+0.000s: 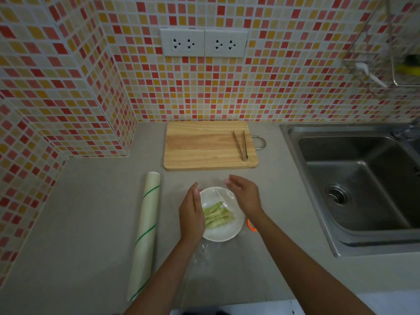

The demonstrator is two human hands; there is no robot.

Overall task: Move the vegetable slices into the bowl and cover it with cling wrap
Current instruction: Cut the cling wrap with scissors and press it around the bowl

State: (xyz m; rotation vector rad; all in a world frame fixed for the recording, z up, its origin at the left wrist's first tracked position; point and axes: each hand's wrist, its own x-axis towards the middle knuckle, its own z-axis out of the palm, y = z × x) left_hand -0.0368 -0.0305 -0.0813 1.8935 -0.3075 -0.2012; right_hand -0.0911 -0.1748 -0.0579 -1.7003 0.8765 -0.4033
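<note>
A white bowl (pixel 223 234) sits on the grey counter near its front, holding several pale green ridged vegetable slices (pixel 217 214). A clear sheet of cling wrap (pixel 221 194) lies over the bowl and trails down onto the counter toward me. My left hand (pixel 191 214) rests flat against the bowl's left rim, fingers straight and together. My right hand (pixel 246 195) hovers over the bowl's right rim, fingers loosely spread, touching the wrap. The cling wrap roll (pixel 145 233) lies lengthwise on the counter to the left of the bowl.
A wooden cutting board (pixel 204 146) lies behind the bowl with metal tongs (pixel 241 144) on its right side. A steel sink (pixel 354 183) fills the right. A small orange object (pixel 251 225) peeks out by my right wrist. Tiled walls close the left and back.
</note>
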